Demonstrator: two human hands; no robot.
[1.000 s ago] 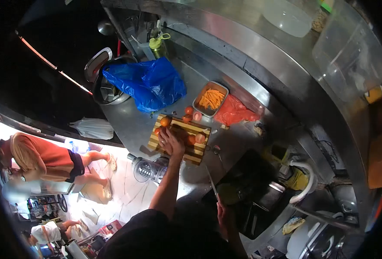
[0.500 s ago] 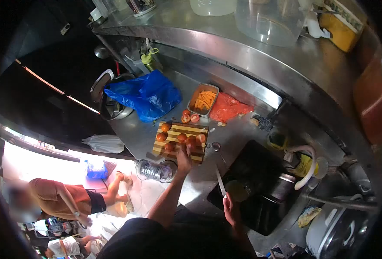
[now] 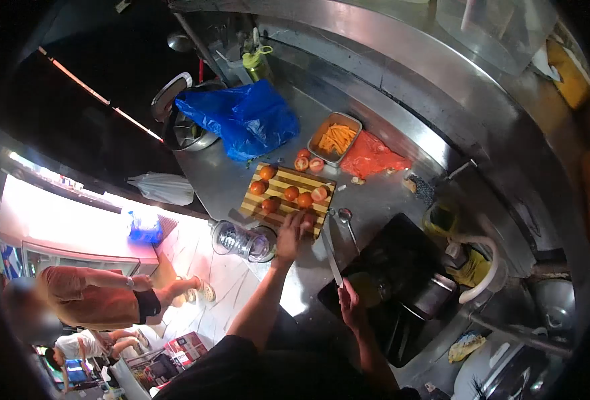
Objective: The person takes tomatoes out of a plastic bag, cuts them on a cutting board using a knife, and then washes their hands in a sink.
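Note:
A striped wooden cutting board (image 3: 278, 180) lies on the steel counter, bearing several tomatoes (image 3: 291, 193). My left hand (image 3: 290, 235) is at the board's near edge, its fingers closed round a tomato piece (image 3: 307, 222). My right hand (image 3: 351, 301) grips a knife (image 3: 333, 259), whose blade points up toward the board's lower right corner. Behind the board are more tomatoes (image 3: 301, 164), one of them cut. A metal tray (image 3: 335, 159) of orange strips (image 3: 337, 139) stands beside a red plastic bag (image 3: 373, 157).
A blue bag (image 3: 248, 120) lies at the back left, near a green-lidded bottle (image 3: 257, 65). A glass jar (image 3: 240, 241) stands left of my left hand. Right of the knife are a spoon (image 3: 350, 227) and a black tray (image 3: 401, 260). A person (image 3: 95, 297) is at the lower left.
My left hand has come down from the tomatoes to the board's near edge. Tomatoes have been spread out on the board. The knife stays in my right hand, and the view has shifted.

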